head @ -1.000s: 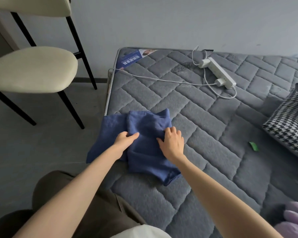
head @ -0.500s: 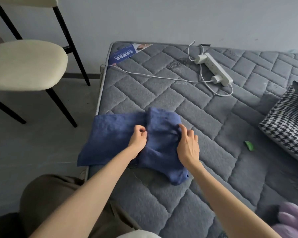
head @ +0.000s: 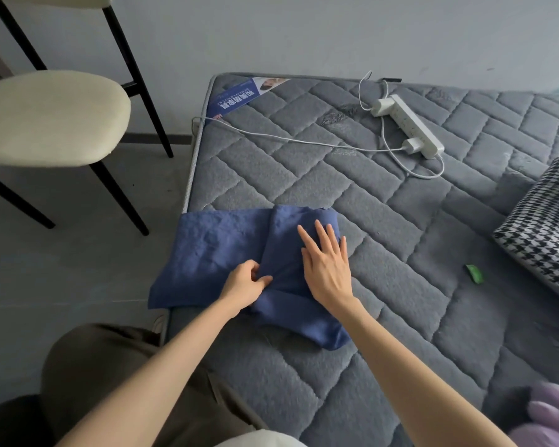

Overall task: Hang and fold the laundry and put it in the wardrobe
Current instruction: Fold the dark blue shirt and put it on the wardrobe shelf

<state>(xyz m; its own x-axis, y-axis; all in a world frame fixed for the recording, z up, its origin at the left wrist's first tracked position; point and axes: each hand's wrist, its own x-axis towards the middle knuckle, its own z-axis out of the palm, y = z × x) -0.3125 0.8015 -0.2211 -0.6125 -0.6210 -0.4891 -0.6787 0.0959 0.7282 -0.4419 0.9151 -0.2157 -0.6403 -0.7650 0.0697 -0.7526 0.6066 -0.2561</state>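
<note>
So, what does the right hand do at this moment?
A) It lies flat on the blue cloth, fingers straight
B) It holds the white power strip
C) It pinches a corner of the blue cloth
A: the right hand lies flat on the blue cloth, fingers straight and spread.

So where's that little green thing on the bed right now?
In the head view, the small green item lies on the grey mattress at the right, just left of the houndstooth cushion and well right of the blue garment.

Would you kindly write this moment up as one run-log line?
phase: folding | item: blue cloth on mattress, left part overhanging edge | left hand: pinches fold | right hand: flat, pressing cloth
</note>
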